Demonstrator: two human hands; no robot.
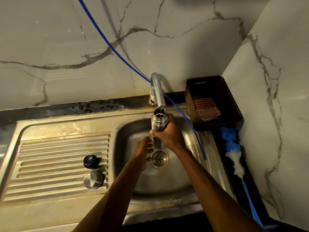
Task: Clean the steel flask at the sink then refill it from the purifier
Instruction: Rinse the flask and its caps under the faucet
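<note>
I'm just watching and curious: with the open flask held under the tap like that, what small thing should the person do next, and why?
Probably keep the flask steady under the tap a moment, then swirl it. The right hand grips its body, the left hand rests near its base, and only a thin stream seems to enter the open mouth. The caps lie on the drainboard.

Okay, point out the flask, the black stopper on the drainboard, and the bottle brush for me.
steel flask (158,122), head view, on its threaded neck above the gripping hand.
black stopper (90,161), head view, on its round top.
bottle brush (229,138), head view, on the blue bristles right of the sink.
</note>
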